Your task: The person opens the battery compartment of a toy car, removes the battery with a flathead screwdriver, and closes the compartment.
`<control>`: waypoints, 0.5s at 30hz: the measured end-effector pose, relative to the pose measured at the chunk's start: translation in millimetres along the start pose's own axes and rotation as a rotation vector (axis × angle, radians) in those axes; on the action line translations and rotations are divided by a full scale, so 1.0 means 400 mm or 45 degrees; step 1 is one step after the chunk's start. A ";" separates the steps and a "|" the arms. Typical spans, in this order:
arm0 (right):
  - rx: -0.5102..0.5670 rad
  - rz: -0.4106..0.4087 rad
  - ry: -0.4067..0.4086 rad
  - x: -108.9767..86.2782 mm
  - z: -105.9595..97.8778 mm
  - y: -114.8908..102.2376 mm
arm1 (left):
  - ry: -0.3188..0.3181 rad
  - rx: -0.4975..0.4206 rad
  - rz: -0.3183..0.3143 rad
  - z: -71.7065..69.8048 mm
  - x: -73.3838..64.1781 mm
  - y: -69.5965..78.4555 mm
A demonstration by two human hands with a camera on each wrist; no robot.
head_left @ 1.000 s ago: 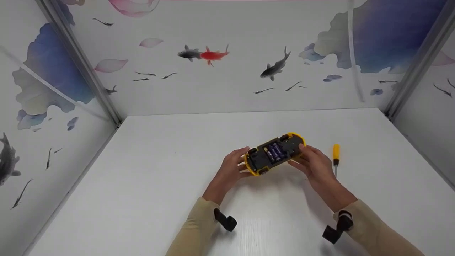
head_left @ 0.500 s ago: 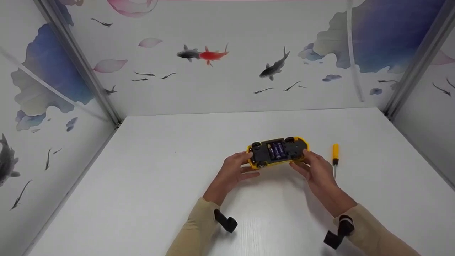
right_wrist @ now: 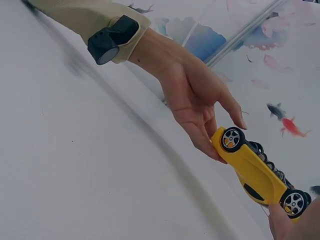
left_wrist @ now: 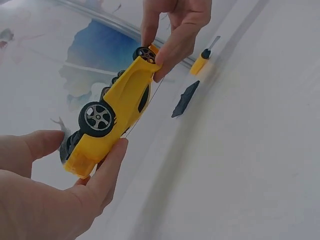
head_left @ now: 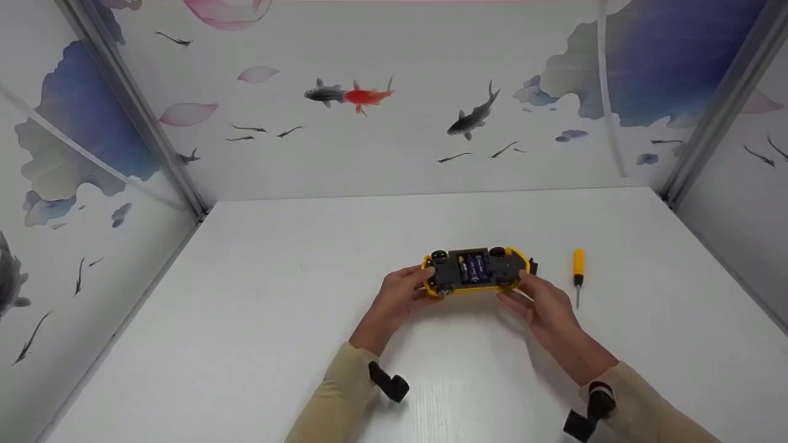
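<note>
A yellow toy car (head_left: 505, 267) is held upside down above the table, its black underside towards the head camera. Purple batteries (head_left: 473, 268) lie side by side in its uncovered battery compartment. My left hand (head_left: 399, 299) pinches one end, thumb on the underside and fingers on the body. At the other end my right hand (head_left: 550, 306) grips the car in the same way. The left wrist view shows the car (left_wrist: 117, 102) from its side, wheels outward. A flat dark piece (left_wrist: 185, 99) lies on the table beyond the car, partly hidden in the head view.
A screwdriver (head_left: 578, 269) with a yellow handle lies on the white table (head_left: 277, 320), right of the right hand. Printed wall panels (head_left: 381, 147) enclose the back and sides of the table.
Both hands have turned the car from a slant to nearly level and brought it slightly nearer. The flat dark piece now shows past its right end. The screwdriver stays in place.
</note>
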State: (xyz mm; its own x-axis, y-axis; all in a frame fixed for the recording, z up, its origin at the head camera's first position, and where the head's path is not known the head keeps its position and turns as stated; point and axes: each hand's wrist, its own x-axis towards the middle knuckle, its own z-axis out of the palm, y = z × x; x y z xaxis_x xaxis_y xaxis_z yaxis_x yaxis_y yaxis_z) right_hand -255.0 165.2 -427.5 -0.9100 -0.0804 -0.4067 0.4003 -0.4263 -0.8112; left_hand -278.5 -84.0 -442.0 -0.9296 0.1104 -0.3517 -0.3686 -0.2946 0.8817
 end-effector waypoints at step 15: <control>-0.119 0.039 -0.101 0.003 -0.029 0.007 | 0.038 0.092 -0.027 -0.008 0.004 -0.013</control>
State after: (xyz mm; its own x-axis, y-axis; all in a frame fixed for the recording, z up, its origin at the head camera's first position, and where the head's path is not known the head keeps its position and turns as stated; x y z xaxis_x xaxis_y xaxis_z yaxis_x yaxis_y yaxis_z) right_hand -253.6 174.4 -435.0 -0.9015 -0.1645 -0.4003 0.4327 -0.3369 -0.8362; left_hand -278.1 -85.2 -448.1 -0.9215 0.0872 -0.3785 -0.3883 -0.2230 0.8941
